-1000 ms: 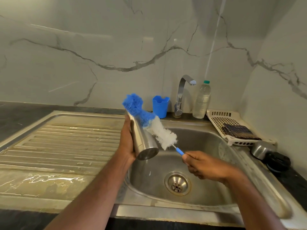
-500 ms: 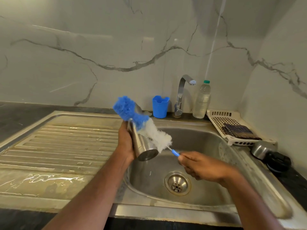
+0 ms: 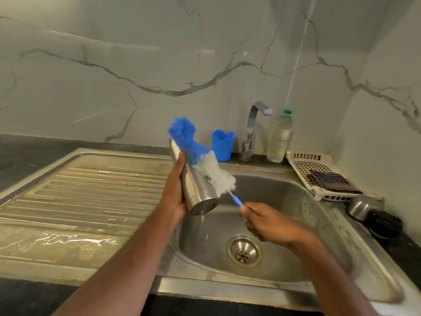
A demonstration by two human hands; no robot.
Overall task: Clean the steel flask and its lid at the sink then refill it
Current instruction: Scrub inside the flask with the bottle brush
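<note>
My left hand grips the steel flask, tilted with its base toward me and its mouth pointing up and away, over the left side of the sink basin. A blue-and-white bottle brush lies along the flask's outer right side, its blue end past the mouth. My right hand holds the brush's blue handle low over the basin. The flask's steel cap and black lid sit on the counter at the right.
The tap stands behind the basin with a blue cup to its left and a clear plastic bottle to its right. A white rack holding a dark cloth is at the right. The wet drainboard spreads left.
The brush slid up and left along the flask, then back down toward me. The flask stayed in my left hand, shifting slightly.
</note>
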